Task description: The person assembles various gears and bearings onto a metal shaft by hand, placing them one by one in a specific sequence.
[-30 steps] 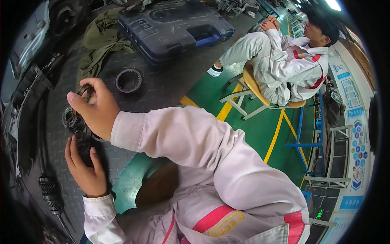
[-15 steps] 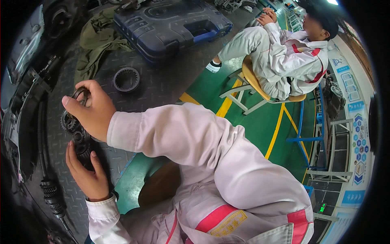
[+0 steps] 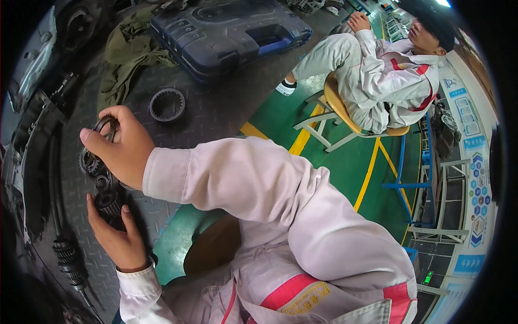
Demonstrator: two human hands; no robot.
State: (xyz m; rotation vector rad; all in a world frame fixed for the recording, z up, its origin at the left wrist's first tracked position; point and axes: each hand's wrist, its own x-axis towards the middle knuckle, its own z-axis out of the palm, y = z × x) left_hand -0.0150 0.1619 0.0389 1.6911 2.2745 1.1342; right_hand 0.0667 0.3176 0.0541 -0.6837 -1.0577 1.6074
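Head cam, looking down: R hand is reaching across to the L side of the diamond-plate bench top, fingers & thumb closing round a thin metal ring, which it's holding on edge over the other gear parts. L hand is sitting nearer the body, half open, fingers one side & thumb the other of a dark toothed gear; can't tell if it's gripping or just resting there. Small round collar is lying btwn the two hands, at the gear's far end. Another toothed gear is showing just below the ring, partly hidden by R hand.

Internally toothed ring is lying flat, apart, to the R of R hand. Splined shaft is lying to the L of L hand. Olive cloth is bunching up beyond; dk blue tool case is lying closed next to it. Co-worker is sitting upper R on a wood-seat stool, hands together.
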